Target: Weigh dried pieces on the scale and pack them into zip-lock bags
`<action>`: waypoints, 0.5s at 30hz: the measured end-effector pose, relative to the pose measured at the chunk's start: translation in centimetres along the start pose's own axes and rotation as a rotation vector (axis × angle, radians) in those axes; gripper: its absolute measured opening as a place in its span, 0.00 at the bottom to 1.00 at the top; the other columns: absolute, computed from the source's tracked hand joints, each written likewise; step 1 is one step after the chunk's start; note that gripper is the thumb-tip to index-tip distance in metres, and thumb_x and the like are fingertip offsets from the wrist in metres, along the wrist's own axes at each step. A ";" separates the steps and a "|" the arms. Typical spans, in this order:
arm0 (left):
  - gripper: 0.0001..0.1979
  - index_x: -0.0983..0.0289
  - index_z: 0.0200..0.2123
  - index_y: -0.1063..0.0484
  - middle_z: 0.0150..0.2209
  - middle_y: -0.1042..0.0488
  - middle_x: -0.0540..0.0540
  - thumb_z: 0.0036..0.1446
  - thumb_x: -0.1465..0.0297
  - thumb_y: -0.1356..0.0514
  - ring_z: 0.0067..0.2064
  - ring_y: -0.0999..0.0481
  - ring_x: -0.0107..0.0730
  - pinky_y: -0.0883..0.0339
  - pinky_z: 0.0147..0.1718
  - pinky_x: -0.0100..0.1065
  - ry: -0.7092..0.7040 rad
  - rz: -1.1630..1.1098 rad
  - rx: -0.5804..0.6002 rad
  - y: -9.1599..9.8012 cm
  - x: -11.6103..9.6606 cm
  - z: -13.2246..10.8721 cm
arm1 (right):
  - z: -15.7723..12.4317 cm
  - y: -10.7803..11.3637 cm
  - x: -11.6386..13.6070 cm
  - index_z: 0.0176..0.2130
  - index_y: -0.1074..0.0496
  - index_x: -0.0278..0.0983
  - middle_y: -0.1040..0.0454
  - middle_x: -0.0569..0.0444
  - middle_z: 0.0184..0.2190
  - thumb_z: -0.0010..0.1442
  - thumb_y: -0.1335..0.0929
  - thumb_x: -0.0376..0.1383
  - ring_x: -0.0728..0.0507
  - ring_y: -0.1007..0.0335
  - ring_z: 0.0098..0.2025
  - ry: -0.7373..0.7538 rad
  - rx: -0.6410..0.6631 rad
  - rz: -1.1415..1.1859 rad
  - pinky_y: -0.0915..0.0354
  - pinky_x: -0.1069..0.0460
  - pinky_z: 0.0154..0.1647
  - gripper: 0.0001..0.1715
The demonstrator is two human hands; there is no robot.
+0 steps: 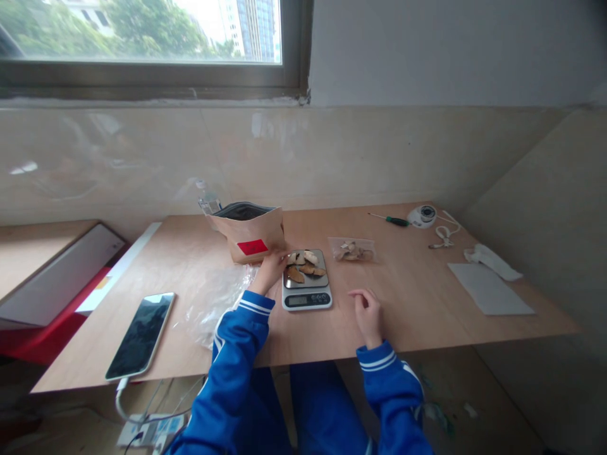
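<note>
My left hand (272,270) is at the left edge of a small kitchen scale (307,299), in front of a brown paper pouch. Its fingertips are together beside the dried slices (311,270) on the scale's metal plate; whether they pinch a slice is too small to tell. The slices are pale and brown, like dried mushroom. Right of the scale, my right hand (368,311) rests over the table with its fingers curled in and nothing visible in them. Behind my left hand, the pouch (227,232) stands upright with its top open and a red label on the front.
A clear bag of dried pieces (353,250) lies right of the scale. Crumpled clear plastic (211,297) and a phone (141,335) on a cable lie left. Farther off are a bottle (207,199), a screwdriver (396,221), a white dome camera (422,217) and white paper (490,289).
</note>
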State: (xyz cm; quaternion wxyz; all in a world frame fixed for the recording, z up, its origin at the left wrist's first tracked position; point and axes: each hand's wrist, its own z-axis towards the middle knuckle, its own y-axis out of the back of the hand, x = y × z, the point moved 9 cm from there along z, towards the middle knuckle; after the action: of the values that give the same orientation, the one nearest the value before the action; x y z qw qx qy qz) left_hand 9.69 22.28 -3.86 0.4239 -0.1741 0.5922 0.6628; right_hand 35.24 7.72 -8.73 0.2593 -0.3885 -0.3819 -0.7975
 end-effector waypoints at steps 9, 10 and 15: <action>0.14 0.62 0.42 0.26 0.41 0.26 0.57 0.58 0.71 0.50 0.42 0.26 0.35 0.30 0.41 0.36 -0.116 -0.017 -0.210 6.6 -4.3 -3.5 | -0.1 0.2 -0.7 0.28 0.29 0.36 0.27 0.51 0.28 0.55 0.42 0.32 0.44 0.32 0.30 -0.083 0.006 0.024 0.38 0.51 0.33 0.14; 0.14 0.62 0.41 0.26 0.42 0.27 0.56 0.58 0.71 0.50 0.43 0.26 0.35 0.30 0.42 0.35 -0.106 -0.010 -0.240 7.3 -4.1 -4.2 | -0.1 0.3 -0.9 0.29 0.29 0.36 0.27 0.52 0.27 0.55 0.42 0.32 0.45 0.34 0.28 -0.102 -0.001 0.028 0.39 0.51 0.32 0.14; 0.12 0.62 0.38 0.26 0.40 0.28 0.55 0.57 0.70 0.49 0.41 0.27 0.34 0.31 0.40 0.35 0.066 0.002 -0.291 8.4 -0.8 -8.5 | -0.2 0.3 -1.3 0.30 0.31 0.36 0.30 0.54 0.25 0.56 0.43 0.34 0.48 0.41 0.23 -0.156 -0.011 0.028 0.43 0.53 0.27 0.13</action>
State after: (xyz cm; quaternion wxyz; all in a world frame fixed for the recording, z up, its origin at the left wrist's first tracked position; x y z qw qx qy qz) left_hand 1.45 14.58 0.04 0.3739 -0.2549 0.5034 0.7361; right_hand 36.13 7.50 -9.74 0.2378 -0.4562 -0.3910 -0.7632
